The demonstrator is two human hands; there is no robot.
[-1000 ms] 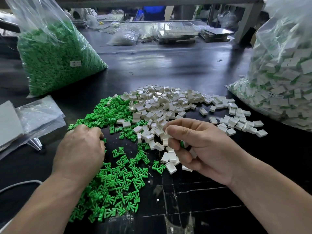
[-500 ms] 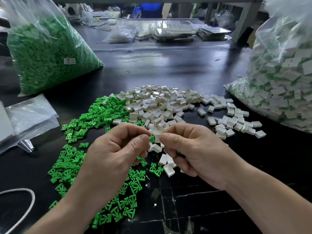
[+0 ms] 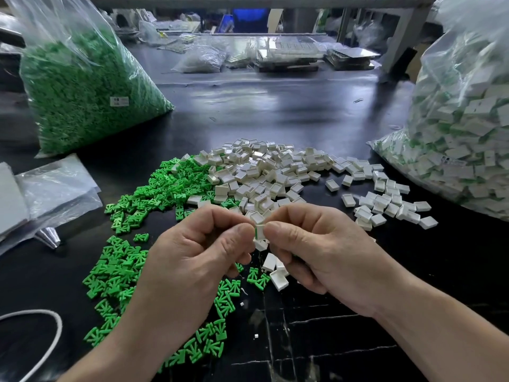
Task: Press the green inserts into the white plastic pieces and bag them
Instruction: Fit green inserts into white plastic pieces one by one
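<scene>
Centrally, fingers (image 3: 242, 236) around white piece (image 3: 260, 232) edges.

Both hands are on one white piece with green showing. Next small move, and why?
Probably squeeze the green insert further into the white piece. The left hand pinches the insert against the piece, which the right hand pinches, and a green edge shows outside it, so it looks not yet fully seated.

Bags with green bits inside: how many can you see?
2: the bag of green inserts at far left, the bag of white-and-green pieces at the right edge. More may be hidden farther back.
</scene>
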